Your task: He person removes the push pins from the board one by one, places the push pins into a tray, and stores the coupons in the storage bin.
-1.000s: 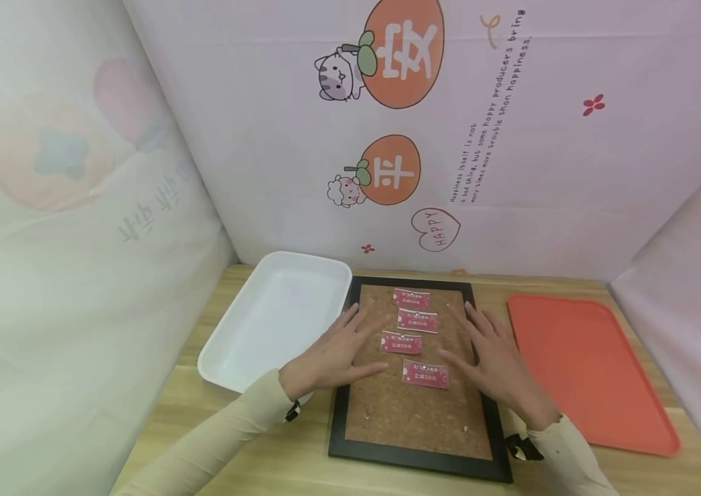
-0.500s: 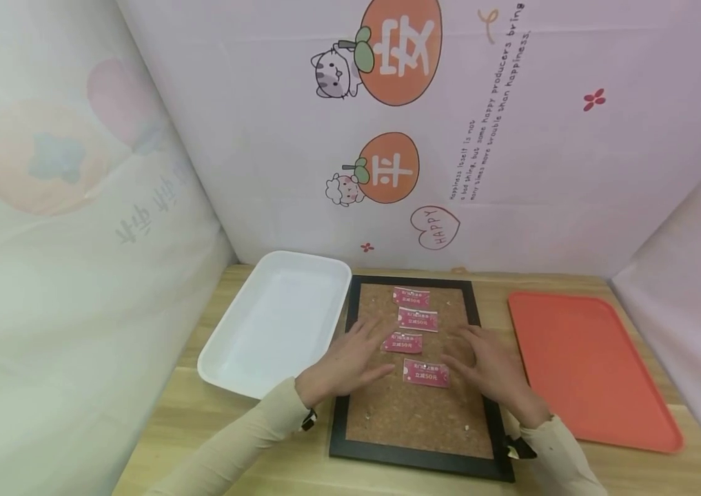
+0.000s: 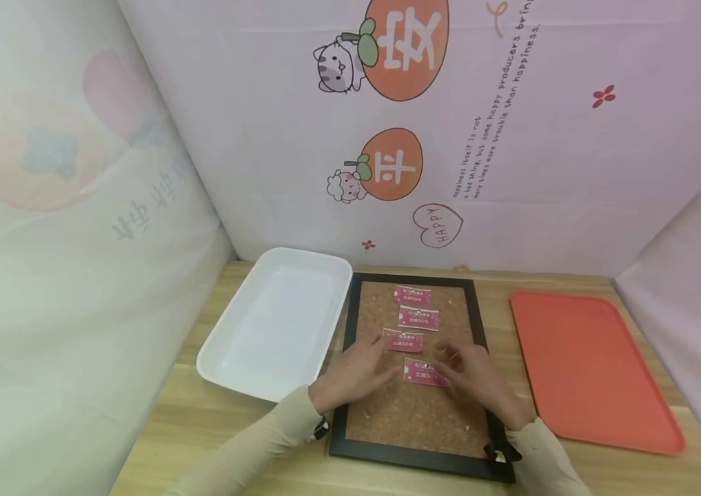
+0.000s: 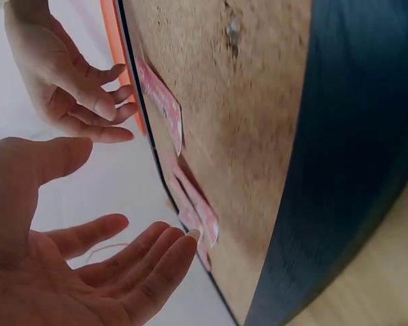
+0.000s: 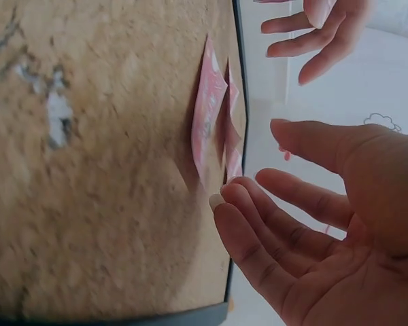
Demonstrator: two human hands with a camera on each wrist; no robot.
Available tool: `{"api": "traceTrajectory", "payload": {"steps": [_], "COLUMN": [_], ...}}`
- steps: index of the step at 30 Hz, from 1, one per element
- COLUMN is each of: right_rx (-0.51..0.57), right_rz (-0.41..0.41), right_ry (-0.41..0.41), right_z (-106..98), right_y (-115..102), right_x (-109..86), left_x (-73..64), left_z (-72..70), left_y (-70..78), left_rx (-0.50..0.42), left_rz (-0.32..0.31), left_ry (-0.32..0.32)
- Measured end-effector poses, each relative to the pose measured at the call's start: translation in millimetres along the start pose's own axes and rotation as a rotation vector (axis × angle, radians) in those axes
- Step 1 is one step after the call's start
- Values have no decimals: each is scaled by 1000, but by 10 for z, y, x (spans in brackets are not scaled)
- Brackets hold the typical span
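Several pink paper coupons [image 3: 420, 318] are fixed in a staggered column on a cork board [image 3: 412, 424] with a black frame. A small light pin-like dot shows near the top of each one. My left hand [image 3: 356, 372] hovers over the board's left side, fingers relaxed and nothing in it. Over the right side, my right hand [image 3: 477, 375] has loosely bent fingers that partly cover the lowest coupon [image 3: 418, 372]. Both wrist views show a gap between thumb and fingers, with no object there. In the right wrist view, a coupon [image 5: 207, 112] stands slightly off the cork.
Left of the board lies a deep white tray [image 3: 276, 324]. A flat red tray [image 3: 592, 372] lies to its right. The wooden table [image 3: 201, 441] is closed in by printed white cloth [image 3: 511, 234] at the back and sides.
Both hands have moved inward over the board, closer to each other. The right hand now overlaps the lowest coupon and its fingers are more bent. The coupons stay in place.
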State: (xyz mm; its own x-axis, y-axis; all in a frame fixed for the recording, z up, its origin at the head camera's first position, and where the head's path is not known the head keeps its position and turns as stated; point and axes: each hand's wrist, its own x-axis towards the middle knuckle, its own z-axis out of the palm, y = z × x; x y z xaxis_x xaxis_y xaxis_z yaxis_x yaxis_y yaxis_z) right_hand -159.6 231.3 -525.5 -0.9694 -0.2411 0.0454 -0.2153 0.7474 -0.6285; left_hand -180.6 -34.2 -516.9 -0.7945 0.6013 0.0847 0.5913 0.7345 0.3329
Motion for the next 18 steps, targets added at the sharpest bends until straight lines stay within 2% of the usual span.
{"api": "traceTrajectory", "payload": {"steps": [5, 18], "right_rx": [14, 50], "right_rz": [33, 127], "right_ry": [-12, -36], "right_z": [63, 166], "right_y": [29, 75], "right_x": [27, 31], "left_x": [15, 112], "left_z": [67, 273], "left_y": [17, 2], "left_rx": [-119, -443], "left_rz": [-51, -123], "left_ry": [-1, -15]}}
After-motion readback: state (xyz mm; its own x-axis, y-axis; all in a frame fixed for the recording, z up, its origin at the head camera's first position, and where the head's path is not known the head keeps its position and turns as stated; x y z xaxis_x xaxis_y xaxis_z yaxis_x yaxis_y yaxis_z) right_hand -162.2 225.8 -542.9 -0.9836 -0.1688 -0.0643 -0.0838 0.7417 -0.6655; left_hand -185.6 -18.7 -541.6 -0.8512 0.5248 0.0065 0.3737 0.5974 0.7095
